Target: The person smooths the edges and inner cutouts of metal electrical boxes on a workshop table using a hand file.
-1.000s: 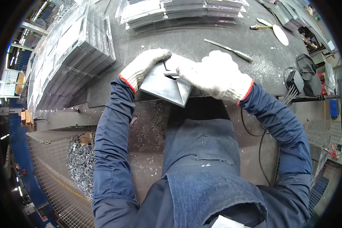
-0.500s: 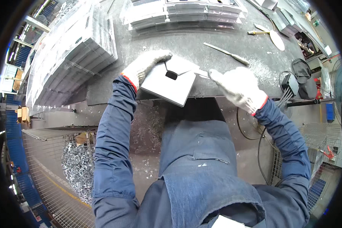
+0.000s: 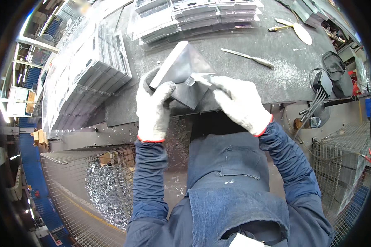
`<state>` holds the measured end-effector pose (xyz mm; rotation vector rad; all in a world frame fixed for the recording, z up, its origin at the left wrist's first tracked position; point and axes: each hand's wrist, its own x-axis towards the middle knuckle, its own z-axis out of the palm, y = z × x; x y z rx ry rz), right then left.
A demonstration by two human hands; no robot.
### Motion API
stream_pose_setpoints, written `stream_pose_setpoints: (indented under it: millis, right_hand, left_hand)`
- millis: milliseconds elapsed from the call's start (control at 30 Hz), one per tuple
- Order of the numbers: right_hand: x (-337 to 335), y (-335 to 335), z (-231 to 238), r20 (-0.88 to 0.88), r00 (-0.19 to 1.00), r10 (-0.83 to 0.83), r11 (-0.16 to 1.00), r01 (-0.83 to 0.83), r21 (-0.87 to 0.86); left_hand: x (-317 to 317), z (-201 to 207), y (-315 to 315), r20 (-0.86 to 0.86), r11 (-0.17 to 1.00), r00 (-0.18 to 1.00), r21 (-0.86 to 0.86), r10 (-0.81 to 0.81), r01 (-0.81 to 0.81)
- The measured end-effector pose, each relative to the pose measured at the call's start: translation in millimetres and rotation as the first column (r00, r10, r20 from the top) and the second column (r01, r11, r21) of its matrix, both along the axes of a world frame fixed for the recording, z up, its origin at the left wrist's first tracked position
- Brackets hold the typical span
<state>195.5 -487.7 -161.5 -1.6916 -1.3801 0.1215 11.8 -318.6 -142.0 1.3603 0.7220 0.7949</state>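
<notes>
Gloved in white knit with a red cuff, my left hand point(image 3: 154, 105) is closed on a grey sheet-metal part point(image 3: 189, 61). The part is held tilted over the bench's near edge, with its angled inner faces showing. My right hand point(image 3: 241, 101), in a matching glove, pinches a small light-coloured blade-like tool point(image 3: 200, 79). Its tip lies against the part near a corner of the opening in the metal; the tool's handle is hidden inside the glove.
The dark workbench point(image 3: 231, 88) carries stacked metal panels point(image 3: 92, 70) at left and stacked trays point(image 3: 198, 18) at the back. A slim handled tool point(image 3: 249, 57) lies beside pale shavings point(image 3: 286, 72). Cables point(image 3: 317, 96) hang at right. Wire cages stand below, one holding metal rings point(image 3: 109, 187).
The part has been turned from its flat face with a dark slot to its angled inside. My left hand has moved down and under it; my right hand has come leftward with the tool.
</notes>
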Motion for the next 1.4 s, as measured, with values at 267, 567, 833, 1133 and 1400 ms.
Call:
stream_pose_setpoints:
  millis: [267, 567, 833, 1133, 1400]
  right_hand:
    - [-11, 18, -13, 0.034, 0.999, 0.007, 0.999, -0.008, 0.033]
    - [6, 45, 4, -0.193, 0.980, -0.050, 0.989, 0.075, 0.127]
    - [-66, 6, -20, -0.528, 0.843, -0.107, 0.972, 0.199, 0.121]
    - [-70, 11, -40, -0.316, 0.931, -0.181, 0.961, 0.236, 0.146]
    - [-80, -8, -36, -0.332, 0.920, -0.206, 0.970, 0.236, 0.052]
  left_hand:
    - [69, 78, 82, -0.756, 0.514, 0.576, 0.376, -0.311, 0.771]
    - [64, 3, 6, -0.081, 0.949, 0.996, 0.314, 0.030, -0.003]
    - [50, -39, -43, 0.108, 0.925, 0.931, 0.124, 0.347, -0.359]
    - [51, -47, -41, 0.145, 0.906, 0.896, -0.007, 0.420, -0.424]
    - [37, -55, -37, 0.076, 0.918, 0.919, -0.120, 0.387, -0.377]
